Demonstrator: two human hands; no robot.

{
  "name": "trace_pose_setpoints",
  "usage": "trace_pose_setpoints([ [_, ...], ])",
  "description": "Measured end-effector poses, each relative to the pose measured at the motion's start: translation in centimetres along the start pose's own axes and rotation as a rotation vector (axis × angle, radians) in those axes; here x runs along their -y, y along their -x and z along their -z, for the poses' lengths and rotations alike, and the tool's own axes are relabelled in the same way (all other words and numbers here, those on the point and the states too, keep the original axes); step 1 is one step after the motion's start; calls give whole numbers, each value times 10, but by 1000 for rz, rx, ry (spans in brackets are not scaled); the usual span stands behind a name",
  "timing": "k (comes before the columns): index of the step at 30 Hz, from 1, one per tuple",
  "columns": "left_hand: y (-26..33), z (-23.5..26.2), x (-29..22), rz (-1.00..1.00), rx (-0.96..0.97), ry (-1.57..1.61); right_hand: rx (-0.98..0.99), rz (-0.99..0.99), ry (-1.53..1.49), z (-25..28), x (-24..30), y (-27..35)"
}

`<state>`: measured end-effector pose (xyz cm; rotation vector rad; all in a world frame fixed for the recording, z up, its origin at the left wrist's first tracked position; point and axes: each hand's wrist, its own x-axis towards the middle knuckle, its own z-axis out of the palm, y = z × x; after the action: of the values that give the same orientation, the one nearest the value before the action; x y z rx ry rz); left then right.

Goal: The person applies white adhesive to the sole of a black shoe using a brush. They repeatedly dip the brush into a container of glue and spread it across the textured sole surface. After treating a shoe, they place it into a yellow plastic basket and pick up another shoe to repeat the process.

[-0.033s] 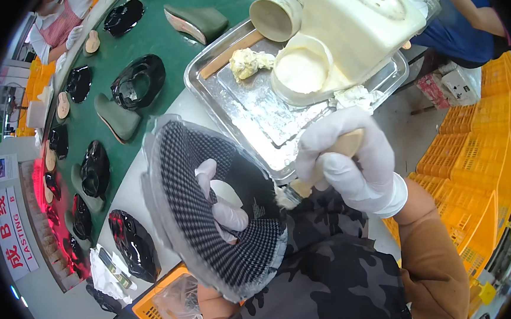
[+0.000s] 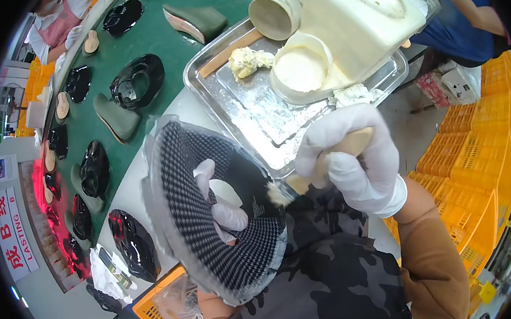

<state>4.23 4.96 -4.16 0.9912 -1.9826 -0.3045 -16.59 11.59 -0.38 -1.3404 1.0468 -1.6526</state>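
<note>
My left hand reaches through the opening of a shoe upper, its gloved fingers closed on it. The upper is spread wide, with black-and-grey woven lining outward and a pale whitish edge. My gloved right hand is closed round the wooden handle of a brush. The pale bristles are right beside the upper's right edge; whether they touch it I cannot tell. Beyond my hands lies a metal tray bearing a cream glue dispenser with a round cup of white paste.
Green shoe lasts and glossy black uppers are spread over the green belt at left. An orange crate sits below the table's edge. Stacked orange crates stand at right. Other people are at the far side.
The brush has shifted slightly left and up toward the upper's edge, its handle tilting a little in my right hand. My left hand and the upper look almost unmoved.
</note>
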Motion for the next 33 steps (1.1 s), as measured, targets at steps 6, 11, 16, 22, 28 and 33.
trace_pose_setpoints([
  [6,-11,17,-16,-146,209,-404,145,46,217,-1,-9,-3],
  [11,17,-1,22,-152,15,-17,22,-179,-78,-1,10,6],
  [16,29,-4,22,-182,-102,31,-93,-181,-493,-6,15,8],
  [22,43,-13,31,-206,-138,60,-23,-233,-215,-1,-5,12],
  [28,41,-12,30,-158,-82,147,-60,85,24,-3,-38,-3],
  [33,16,-27,8,141,-292,683,-229,289,7,5,-38,-8],
])
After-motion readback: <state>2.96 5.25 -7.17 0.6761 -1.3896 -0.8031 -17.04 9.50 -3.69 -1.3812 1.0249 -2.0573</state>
